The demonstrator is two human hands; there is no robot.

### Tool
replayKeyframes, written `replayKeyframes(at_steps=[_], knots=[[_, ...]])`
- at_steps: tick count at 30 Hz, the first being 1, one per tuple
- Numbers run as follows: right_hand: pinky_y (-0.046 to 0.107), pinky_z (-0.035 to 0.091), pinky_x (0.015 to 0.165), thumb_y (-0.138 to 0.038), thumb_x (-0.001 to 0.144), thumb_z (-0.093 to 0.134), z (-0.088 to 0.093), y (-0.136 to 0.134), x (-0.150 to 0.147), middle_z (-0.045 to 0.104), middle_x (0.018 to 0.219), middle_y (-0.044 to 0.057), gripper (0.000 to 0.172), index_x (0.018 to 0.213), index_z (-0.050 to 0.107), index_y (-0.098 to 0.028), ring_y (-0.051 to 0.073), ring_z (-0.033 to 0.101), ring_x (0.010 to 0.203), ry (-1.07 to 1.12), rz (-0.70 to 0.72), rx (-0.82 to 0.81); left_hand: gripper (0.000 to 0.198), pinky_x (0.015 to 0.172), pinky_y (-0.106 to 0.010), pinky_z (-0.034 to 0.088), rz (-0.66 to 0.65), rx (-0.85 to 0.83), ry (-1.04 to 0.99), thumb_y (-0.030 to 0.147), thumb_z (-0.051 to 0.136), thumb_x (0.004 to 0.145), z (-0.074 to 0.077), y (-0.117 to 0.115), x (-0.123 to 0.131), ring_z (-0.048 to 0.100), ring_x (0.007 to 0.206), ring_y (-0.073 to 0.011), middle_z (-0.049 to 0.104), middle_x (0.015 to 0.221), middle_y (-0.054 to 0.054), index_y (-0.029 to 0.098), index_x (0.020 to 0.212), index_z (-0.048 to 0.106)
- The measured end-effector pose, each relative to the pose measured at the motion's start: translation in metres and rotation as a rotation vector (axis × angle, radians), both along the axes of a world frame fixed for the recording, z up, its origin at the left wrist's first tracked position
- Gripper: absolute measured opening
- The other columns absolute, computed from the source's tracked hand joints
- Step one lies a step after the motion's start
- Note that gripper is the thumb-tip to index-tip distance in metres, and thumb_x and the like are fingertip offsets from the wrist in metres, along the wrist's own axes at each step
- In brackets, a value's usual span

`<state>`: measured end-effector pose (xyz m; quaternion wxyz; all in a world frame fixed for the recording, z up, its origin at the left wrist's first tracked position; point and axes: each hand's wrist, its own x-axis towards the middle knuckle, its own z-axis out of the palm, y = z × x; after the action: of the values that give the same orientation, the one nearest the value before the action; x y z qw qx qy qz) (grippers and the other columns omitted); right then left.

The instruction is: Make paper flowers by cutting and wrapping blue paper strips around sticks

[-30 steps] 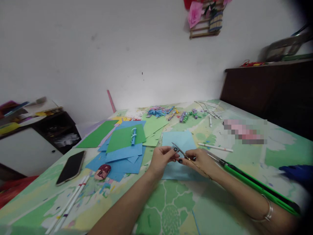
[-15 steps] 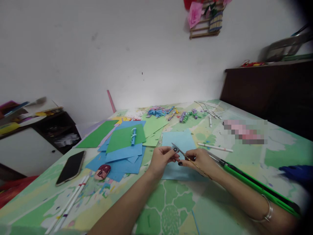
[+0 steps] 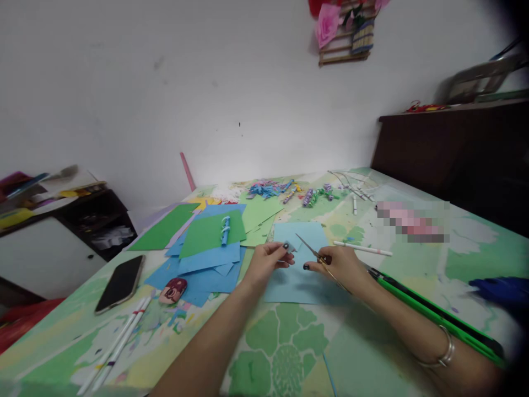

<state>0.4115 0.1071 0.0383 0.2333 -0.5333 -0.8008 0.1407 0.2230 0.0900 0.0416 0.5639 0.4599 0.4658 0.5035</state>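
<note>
Scissors (image 3: 317, 256) are being gripped by the right hand (image 3: 341, 268) over a pale-blue sheet (image 3: 289, 289), long axis diagonal, tips pointing forward-left. A paper piece (image 3: 291, 248) is being pinched by the left hand (image 3: 268, 262).

smudged pale wall (image 3: 144, 99), dark cabinet (image 3: 417, 146) at right, white-doored cabinet (image 3: 45, 264) left, floral-covered table (image 3: 285, 358)

I was in what looked like a room at home: a flower-patterned tablecloth (image 3: 276, 333) lay before me, a pink flower (image 3: 328, 26) decorated a small rack (image 3: 344, 59) on the smudged white wall (image 3: 144, 110), and clutter (image 3: 53, 184) topped the white-doored cabinet (image 3: 45, 259) and dark brown cabinet (image 3: 430, 146).
</note>
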Motion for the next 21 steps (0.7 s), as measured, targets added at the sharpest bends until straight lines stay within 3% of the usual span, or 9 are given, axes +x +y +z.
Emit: replayKeyframes(at_steps=[8,17,21], knots=[[0.023,0.026,0.05,-0.033,0.064,0.059,-0.004,0.013,0.013,0.065,0.074,0.005,0.019,0.075,0.066,-0.019,0.018,0.056,0.068,-0.258,-0.1,-0.065,0.01,0.051,-0.021,0.04,-0.021,-0.103,0.387,0.013,0.064,0.059,0.018,0.003,-0.027,0.049,0.045,-0.0072,0.057,0.048,-0.001,0.009,0.067,0.068],[0.024,0.029,0.052,-0.029,0.065,0.059,-0.008,0.014,0.014,0.066,0.076,0.007,0.018,0.077,0.067,-0.018,0.02,0.058,0.071,-0.228,-0.071,-0.115,0.01,0.045,-0.022,0.043,-0.098,-0.233,0.529,0.003,0.055,0.053,0.0,0.005,-0.026,0.059,0.044,-0.0144,0.056,0.04,-0.001,0.013,0.054,0.055],[0.024,0.03,0.053,-0.026,0.065,0.06,-0.009,0.014,0.014,0.065,0.072,0.008,0.017,0.078,0.067,-0.018,0.02,0.058,0.071,-0.223,-0.069,-0.111,0.008,0.04,-0.02,0.037,-0.119,-0.179,0.65,0.005,0.055,0.052,0.0,0.004,-0.026,0.054,0.039,-0.0128,0.054,0.038,0.0,0.013,0.051,0.056]])
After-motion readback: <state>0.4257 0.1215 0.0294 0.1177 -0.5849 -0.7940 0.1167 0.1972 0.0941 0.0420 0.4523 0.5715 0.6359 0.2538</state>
